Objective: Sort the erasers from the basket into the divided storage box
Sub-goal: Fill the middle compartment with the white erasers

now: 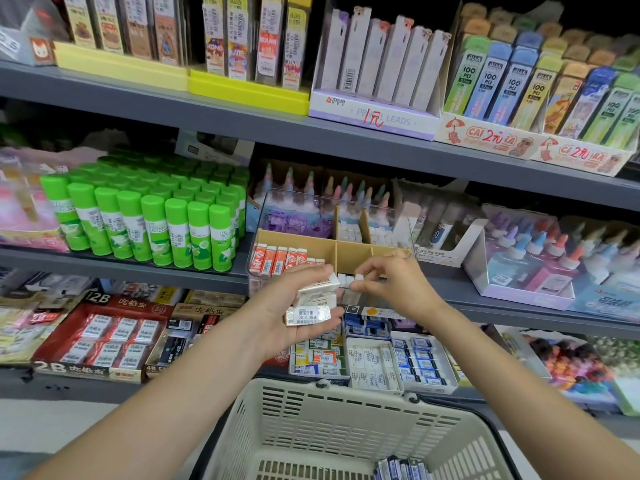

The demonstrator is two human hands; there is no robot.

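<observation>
My left hand [294, 313] holds a small stack of white wrapped erasers [313, 299] in front of the divided storage box [349, 251] on the middle shelf. My right hand [391, 282] pinches a single white eraser [358, 278] just over the box's front middle compartment, where other white erasers stand. The box's front left compartment holds a row of orange-and-white erasers [280, 259]. Its clear wall rises at the back. The beige basket [311, 420] sits below my arms, with several blue-wrapped erasers [401, 469] in its bottom right corner.
Green glue sticks [149, 223] stand left of the box. Glue bottles in a display tray [540, 265] stand to its right. Boxes of erasers [374, 358] fill the lower shelf behind the basket. Pencil lead packs [381, 74] line the top shelf.
</observation>
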